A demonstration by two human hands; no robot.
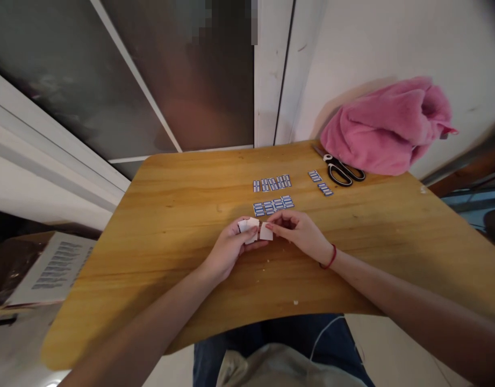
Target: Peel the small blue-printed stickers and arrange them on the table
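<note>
My left hand (235, 242) is closed around a few small white paper pieces (249, 226), fanned out, with the thumb pressing on top. Close beside it, my right hand (298, 231) pinches one white paper piece (267, 232) between thumb and fingers; a red cord circles that wrist. Just beyond the hands lie small blue-and-white labels in two groups, a nearer group (273, 206) and a farther row (272, 183). Two more small label pieces (325, 189) lie to the right. Any print on the held pieces is hidden from me.
Black-handled scissors (341, 171) rest at the back right of the wooden table (183, 215), against a pink plush cloth (386, 126). Glass door panels and a white wall stand behind the table. A cardboard box (49, 269) is down at the left.
</note>
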